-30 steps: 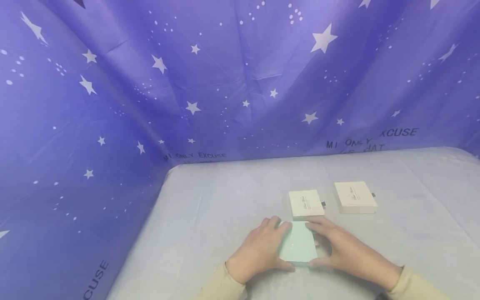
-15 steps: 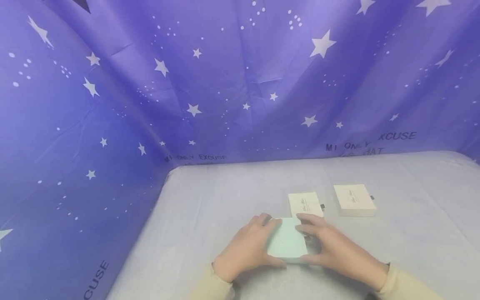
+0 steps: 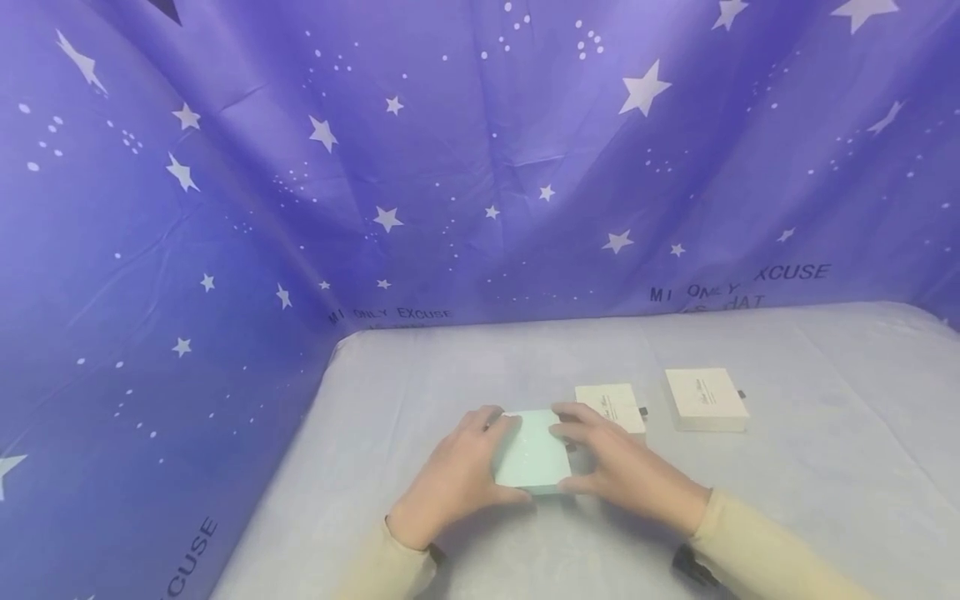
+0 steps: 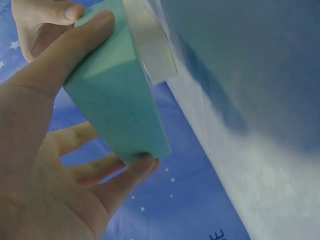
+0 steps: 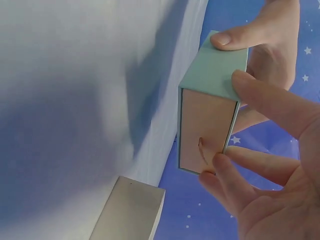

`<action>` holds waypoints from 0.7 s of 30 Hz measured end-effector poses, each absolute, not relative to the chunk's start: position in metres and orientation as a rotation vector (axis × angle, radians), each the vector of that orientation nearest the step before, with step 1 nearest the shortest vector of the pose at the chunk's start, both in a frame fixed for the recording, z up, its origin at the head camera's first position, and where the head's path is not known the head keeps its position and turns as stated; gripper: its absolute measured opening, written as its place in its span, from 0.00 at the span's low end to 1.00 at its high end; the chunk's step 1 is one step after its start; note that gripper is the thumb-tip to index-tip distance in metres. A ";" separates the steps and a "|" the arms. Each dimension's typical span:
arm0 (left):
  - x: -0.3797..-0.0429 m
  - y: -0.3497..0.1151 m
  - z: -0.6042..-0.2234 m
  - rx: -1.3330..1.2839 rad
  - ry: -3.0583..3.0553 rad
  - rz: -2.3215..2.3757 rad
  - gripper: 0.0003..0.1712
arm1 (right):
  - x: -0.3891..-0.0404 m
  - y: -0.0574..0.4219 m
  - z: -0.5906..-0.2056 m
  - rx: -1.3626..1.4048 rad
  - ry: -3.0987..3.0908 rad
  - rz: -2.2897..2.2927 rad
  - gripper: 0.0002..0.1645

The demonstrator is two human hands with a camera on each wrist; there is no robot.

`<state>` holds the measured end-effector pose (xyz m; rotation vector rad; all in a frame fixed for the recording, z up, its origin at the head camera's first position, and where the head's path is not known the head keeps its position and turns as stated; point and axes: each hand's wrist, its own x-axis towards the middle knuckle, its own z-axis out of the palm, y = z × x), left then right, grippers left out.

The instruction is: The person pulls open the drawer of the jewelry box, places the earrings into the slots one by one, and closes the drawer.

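Note:
A mint-green drawer box (image 3: 534, 452) is held between my two hands, lifted off the table as its shadow shows. My left hand (image 3: 459, 462) grips the box's left end, thumb on the near side and fingers on the far side. My right hand (image 3: 621, 467) pinches the right end in the same way. In the right wrist view, a pale pinkish drawer front (image 5: 205, 125) with a small cord pull (image 5: 201, 150) faces right, flush in the green sleeve. Right fingertips lie close to the cord; whether they touch it I cannot tell. The box's underside is hidden in the head view.
Two cream boxes with printed lettering and dark side tabs lie on the pale cloth-covered table (image 3: 405, 392). The nearer cream box (image 3: 618, 404) is partly behind my right hand; the other cream box (image 3: 707, 400) stands farther right. A purple star-patterned curtain (image 3: 480, 167) encloses the back and left.
Both hands have carried the green box leftward and slightly away from me, uncovering part of the table on the right. The grips look the same. The cream boxes stay put.

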<state>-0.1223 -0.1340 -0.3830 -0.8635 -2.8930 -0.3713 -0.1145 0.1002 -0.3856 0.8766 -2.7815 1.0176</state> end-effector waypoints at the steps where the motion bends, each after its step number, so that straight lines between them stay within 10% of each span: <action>1: -0.124 -0.135 -0.382 -0.853 -2.888 -0.370 0.54 | -0.117 0.098 -0.386 0.878 -2.780 1.021 0.35; 21: -0.170 -0.146 -0.398 -0.827 -2.900 -0.473 0.50 | -0.162 0.076 -0.407 0.913 -2.794 1.014 0.30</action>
